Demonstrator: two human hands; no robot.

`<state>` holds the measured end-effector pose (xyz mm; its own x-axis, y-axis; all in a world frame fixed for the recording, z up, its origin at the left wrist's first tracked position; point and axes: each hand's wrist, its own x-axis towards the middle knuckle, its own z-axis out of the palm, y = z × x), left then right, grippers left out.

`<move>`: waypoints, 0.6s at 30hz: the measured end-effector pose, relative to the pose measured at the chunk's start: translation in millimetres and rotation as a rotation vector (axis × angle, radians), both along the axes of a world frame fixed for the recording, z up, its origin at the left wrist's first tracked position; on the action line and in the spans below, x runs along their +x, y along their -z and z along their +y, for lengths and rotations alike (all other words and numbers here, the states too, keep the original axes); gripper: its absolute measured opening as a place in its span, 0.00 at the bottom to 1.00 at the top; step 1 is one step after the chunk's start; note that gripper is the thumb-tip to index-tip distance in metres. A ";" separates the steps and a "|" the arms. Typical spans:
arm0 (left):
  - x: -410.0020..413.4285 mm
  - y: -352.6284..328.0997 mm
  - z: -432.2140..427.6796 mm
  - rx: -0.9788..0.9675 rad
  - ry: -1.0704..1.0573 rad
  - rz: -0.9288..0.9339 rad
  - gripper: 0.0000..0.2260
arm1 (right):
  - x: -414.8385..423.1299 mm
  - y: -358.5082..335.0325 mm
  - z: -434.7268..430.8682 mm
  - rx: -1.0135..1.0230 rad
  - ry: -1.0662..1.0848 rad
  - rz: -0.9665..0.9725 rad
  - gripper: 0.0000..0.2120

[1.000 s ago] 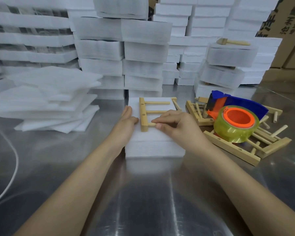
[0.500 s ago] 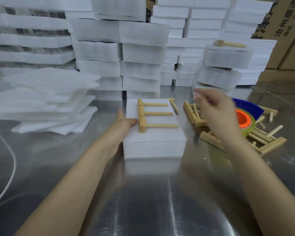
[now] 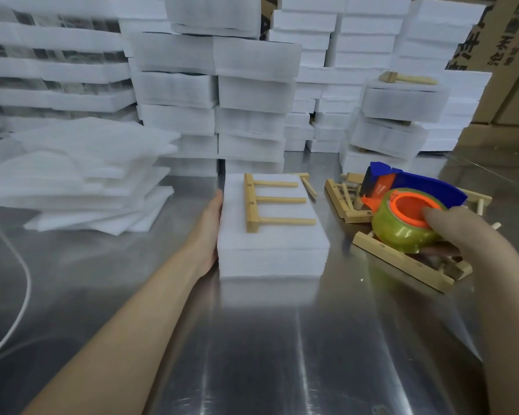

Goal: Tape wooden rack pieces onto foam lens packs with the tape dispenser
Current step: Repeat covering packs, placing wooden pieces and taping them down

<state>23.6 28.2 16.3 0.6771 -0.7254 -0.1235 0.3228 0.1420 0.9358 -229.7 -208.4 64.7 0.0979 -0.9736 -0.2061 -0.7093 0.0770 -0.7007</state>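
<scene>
A white foam lens pack point(image 3: 271, 253) lies on the steel table in front of me. On its top rests a wooden rack piece point(image 3: 268, 202), a bar with three pegs, and a smaller loose peg piece point(image 3: 307, 185) beside it. My left hand point(image 3: 210, 229) lies flat against the pack's left side. My right hand point(image 3: 468, 238) grips the tape dispenser point(image 3: 408, 211), a blue and orange frame with a yellowish tape roll, with my thumb on the orange hub. The dispenser sits over a pile of wooden rack pieces point(image 3: 402, 262).
Tall stacks of white foam packs point(image 3: 216, 94) wall off the back of the table. Loose foam sheets point(image 3: 81, 175) pile up at the left. A white cable point(image 3: 21, 307) curves along the left edge. Cardboard boxes point(image 3: 510, 55) stand at the back right.
My right hand left the rack piece on the pack, swung right and took hold of the tape dispenser. My left hand slid from the pack's top edge to its side.
</scene>
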 end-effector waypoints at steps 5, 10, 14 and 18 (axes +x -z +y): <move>0.7 1.2 -0.6 0.016 0.037 -0.034 0.25 | 3.2 3.7 -2.5 -0.059 0.033 -0.360 0.14; 6.2 -13.7 4.4 0.005 -0.015 -0.031 0.31 | 17.4 -8.7 24.1 -0.147 -0.123 -0.755 0.10; -0.3 -44.7 12.4 -0.101 -0.454 -0.258 0.18 | 29.5 -16.7 53.4 -0.302 -0.305 -0.793 0.16; -28.9 -61.9 21.1 -0.126 -0.179 -0.279 0.29 | 42.1 -24.5 83.0 -0.442 -0.452 -0.897 0.14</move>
